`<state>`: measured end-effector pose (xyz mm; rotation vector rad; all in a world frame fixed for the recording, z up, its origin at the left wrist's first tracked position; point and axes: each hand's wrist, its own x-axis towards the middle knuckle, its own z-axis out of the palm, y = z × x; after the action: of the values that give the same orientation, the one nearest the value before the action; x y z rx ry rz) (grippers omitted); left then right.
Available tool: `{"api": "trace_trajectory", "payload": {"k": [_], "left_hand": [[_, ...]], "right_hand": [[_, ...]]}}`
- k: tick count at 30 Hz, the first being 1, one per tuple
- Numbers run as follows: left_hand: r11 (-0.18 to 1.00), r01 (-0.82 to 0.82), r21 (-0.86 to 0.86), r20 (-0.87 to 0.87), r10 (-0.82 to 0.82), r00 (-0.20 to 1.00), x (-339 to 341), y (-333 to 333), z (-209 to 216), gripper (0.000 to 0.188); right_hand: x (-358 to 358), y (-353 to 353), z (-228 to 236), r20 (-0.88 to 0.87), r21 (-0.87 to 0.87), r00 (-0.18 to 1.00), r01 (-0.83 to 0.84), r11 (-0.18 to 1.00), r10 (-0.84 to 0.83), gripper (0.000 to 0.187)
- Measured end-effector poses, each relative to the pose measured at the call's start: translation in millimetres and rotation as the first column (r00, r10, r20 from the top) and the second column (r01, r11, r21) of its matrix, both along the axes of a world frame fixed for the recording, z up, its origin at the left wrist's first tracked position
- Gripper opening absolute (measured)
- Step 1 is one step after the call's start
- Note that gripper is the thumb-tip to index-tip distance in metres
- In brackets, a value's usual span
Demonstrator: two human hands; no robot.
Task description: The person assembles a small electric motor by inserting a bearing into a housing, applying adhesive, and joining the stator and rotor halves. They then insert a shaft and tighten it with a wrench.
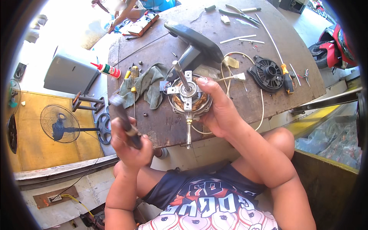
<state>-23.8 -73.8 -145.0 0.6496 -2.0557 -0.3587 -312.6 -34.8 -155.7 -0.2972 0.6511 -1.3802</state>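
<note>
My right hand (219,109) grips the side of an open electric fan motor (188,96), thumb on top. Copper windings and a metal bracket show, and a steel shaft sticks up from its centre. A thin metal rod points from the motor toward me. Closed around a dark-handled tool (125,122), my left hand (131,147) is left of the motor, apart from it. The tool's shiny upper end is blurred, so its kind is unclear. Behind the motor lies a dark grey fan stand (191,42). A grey-green rag (147,86) lies beside the motor.
On the wooden table (153,130) are a screwdriver (134,78), a red-tipped white bottle (105,70), pliers (239,16), a round black motor cover (268,73), an orange-handled screwdriver (286,78) and a plugged cord (239,77). A standing fan (61,124) is at left. Another person's arm (122,17) shows at the far edge.
</note>
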Motion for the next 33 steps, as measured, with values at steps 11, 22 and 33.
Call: {"api": "trace_trajectory", "payload": {"k": [11,22,33], "left_hand": [[0.925,-0.381,-0.020,0.660,0.298,0.689,28,-33,-8,0.050],[0.806,-0.342,0.483,0.440,0.114,0.891,-16,17,48,0.058],[0.727,-0.390,0.565,0.365,0.204,0.908,-22,19,33,0.054]], "right_hand": [[25,10,-12,-0.790,-0.275,0.560,0.039,0.961,-0.249,0.091],[36,16,-10,-0.878,-0.289,0.358,0.130,0.948,-0.317,0.089],[42,14,-19,-0.890,-0.305,0.311,0.137,0.943,-0.333,0.089]]}}
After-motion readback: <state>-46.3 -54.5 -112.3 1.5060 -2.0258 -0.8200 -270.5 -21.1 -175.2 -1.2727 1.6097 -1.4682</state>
